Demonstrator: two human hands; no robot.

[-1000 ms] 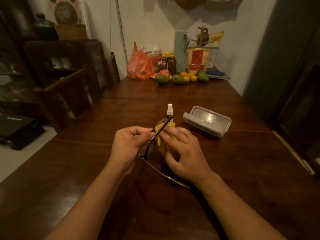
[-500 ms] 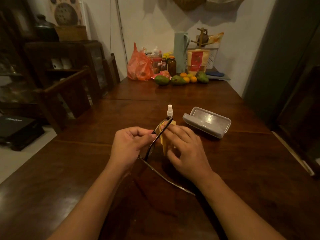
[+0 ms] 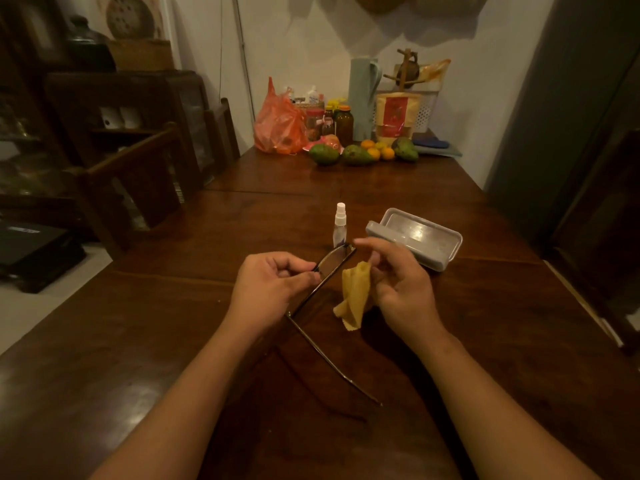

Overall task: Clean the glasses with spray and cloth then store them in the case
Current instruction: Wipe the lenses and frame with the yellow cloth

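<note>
1. Above the tabletop (image 3: 173, 323), centre: glasses (image 3: 331, 266), temples unfolded toward the viewer, front rim pinched by the left hand (image 3: 273, 285).
2. Right hand (image 3: 398, 289): fingers curled on a yellow cloth (image 3: 353, 296) that hangs just beside the lens.
3. Handling (a judgement): the glasses are light and stiff, with smudge-prone lenses and delicate hinges, so grip the rim or bridge. The cloth is limp.
4. Spray bottle (image 3: 340, 226) and open case (image 3: 415, 237) lie beyond the hands.
5. Unclear: one lens is hidden by fingers; the second temple merges with shadow; temple-tip contact is indeterminate.
</note>
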